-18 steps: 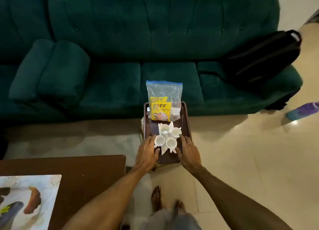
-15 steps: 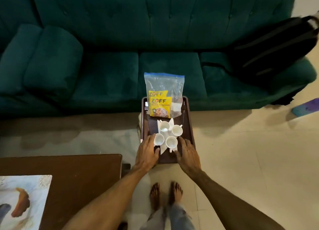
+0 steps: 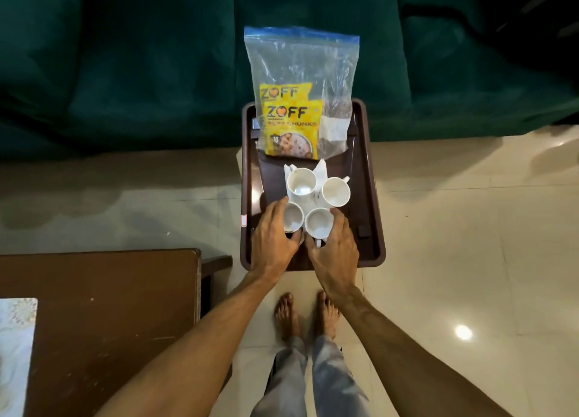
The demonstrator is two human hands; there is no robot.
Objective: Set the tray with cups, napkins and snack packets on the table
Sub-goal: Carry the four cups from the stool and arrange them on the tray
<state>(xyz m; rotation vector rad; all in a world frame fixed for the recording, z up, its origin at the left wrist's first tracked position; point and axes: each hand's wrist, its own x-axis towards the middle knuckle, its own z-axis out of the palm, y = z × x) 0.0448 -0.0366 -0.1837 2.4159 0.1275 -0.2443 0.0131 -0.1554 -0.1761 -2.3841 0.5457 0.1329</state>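
Compared with the earlier frames, both hands have shifted from the tray's near edge onto the two nearest cups, and the view has tilted downward so that only the sofa's seat remains visible.

Green sofa (image 3: pixel 131 72) fills the top of the frame. Cream tiled floor (image 3: pixel 454 244) occupies the centre and right. Brown table (image 3: pixel 109 322) sits at lower left, with a patterned mat (image 3: pixel 15 354) on its left edge. Dark brown tray (image 3: pixel 372 216) lies at frame centre, well apart from the table, its far end in front of the sofa.

Clear zip bag (image 3: pixel 300 65) at the tray's far end holds yellow snack packets (image 3: pixel 291 128). Four white cups (image 3: pixel 336 191) cluster at the tray's middle on white napkins (image 3: pixel 321 170).

Both forearms extend up from the bottom edge and converge. Left hand (image 3: pixel 271 238) is palm down, fingers curled around the near left cup (image 3: pixel 293 220). Right hand (image 3: pixel 336 253) wraps the near right cup (image 3: pixel 319 225) likewise. The thumbs nearly meet between the cups. Bare feet (image 3: pixel 307 316) stand below the tray.
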